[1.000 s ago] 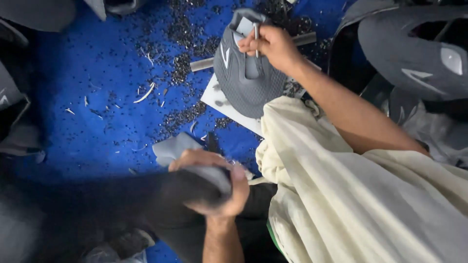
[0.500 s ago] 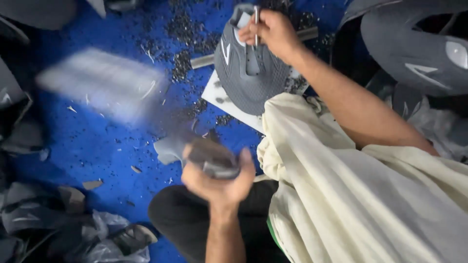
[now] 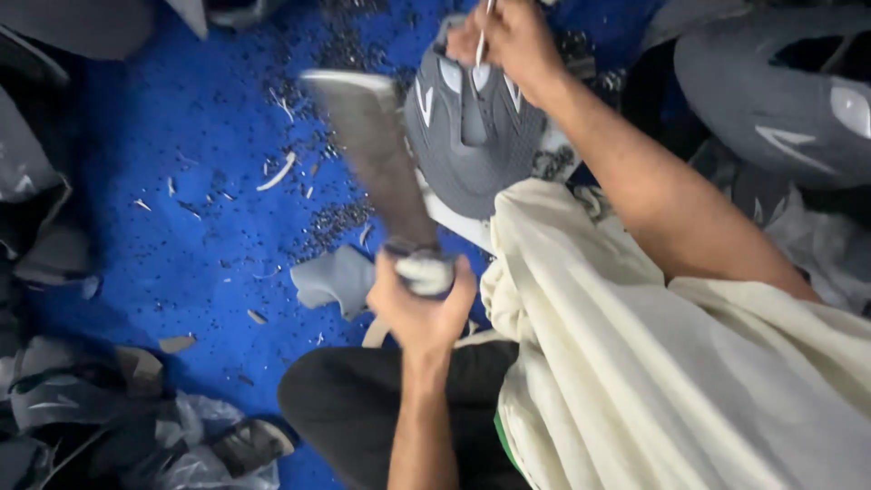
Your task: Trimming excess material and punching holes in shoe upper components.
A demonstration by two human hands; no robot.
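Observation:
My left hand (image 3: 419,307) is shut on the pale handle of a broad flat blade (image 3: 367,154), which points up and away and is blurred by motion. My right hand (image 3: 504,38) is at the top of the view, pinching a thin white stick (image 3: 484,25) over a grey shoe upper (image 3: 472,150) with white side marks. The upper lies on a white board (image 3: 451,220) on the blue floor. The blade hangs just left of the upper, apart from it. A cream cloth (image 3: 635,363) covers my lap.
The blue floor (image 3: 181,209) is strewn with dark shavings and pale slivers. A grey scrap (image 3: 331,277) lies beside my left hand. More grey shoe uppers (image 3: 780,100) sit at the right. Grey pieces (image 3: 36,181) and crumpled plastic (image 3: 181,445) pile up at the left.
My left hand has swung the blade from low at the left to upright beside the shoe upper. My right hand stayed on the upper, shifting slightly up in view.

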